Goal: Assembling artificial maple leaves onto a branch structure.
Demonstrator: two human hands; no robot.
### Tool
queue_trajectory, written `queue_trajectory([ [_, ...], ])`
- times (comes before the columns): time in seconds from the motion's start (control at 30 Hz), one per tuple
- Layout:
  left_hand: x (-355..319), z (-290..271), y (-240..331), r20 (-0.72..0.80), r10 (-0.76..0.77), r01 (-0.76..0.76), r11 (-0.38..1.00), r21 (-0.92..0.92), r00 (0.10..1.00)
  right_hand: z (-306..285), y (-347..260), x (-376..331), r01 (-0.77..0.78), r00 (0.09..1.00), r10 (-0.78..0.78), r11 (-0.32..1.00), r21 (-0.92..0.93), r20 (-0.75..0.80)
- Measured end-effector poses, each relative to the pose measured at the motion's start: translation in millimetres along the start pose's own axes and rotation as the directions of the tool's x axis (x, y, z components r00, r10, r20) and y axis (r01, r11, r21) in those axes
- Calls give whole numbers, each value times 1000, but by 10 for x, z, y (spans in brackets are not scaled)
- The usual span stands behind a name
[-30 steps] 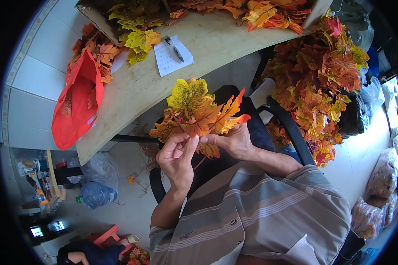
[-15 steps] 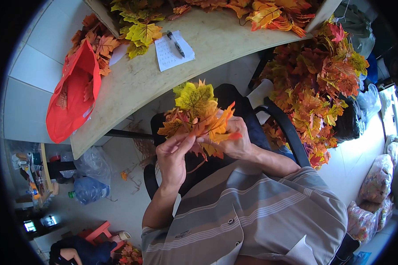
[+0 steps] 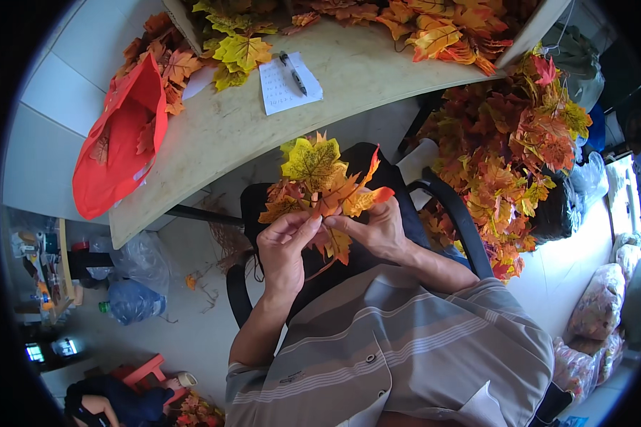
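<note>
Since both my left hand [image 3: 283, 249] and right hand [image 3: 377, 231] have fingers pinching this leaf bunch [image 3: 320, 185], I'd guess it's light and floppy, best gripped at the stems.

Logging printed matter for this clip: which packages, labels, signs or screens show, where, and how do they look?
Paper note: on the wooden table, white rectangle with handwriting, a pen lying across it.
Screen: far lower left, small, glowing bluish-white, too small to tell more.
Red bag: on the table's left end, crumpled, no label visible.
</note>
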State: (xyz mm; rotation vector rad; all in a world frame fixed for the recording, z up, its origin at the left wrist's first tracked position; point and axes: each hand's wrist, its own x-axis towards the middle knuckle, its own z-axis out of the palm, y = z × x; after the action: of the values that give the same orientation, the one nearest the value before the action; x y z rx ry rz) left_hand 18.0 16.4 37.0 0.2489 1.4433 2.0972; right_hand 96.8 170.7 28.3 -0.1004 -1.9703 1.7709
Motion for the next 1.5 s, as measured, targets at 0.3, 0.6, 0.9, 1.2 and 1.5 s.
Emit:
queue_trajectory([
  [0.3,-3,-75,43,34,-1,0,999,36,999,-46,-115,132,21,995,-21,1000,-8,99],
  [0.6,-33,-227,-5,151,-116,109,993,52,982,-79,-60,126,-167,946,136,983,81,294],
  [0.9,-46,-266,-80,118,-173,188,973,-135,978,21,40,-11,43,982,-12,986,-159,188],
  [1.2,-17,-341,-120,197,-104,123,989,-83,975,67,65,20,58,977,-37,994,-95,212],
  [1.5,76,-469,-159,252,-201,237,964,-123,947,74,47,214,60,952,-38,996,-63,303],
])
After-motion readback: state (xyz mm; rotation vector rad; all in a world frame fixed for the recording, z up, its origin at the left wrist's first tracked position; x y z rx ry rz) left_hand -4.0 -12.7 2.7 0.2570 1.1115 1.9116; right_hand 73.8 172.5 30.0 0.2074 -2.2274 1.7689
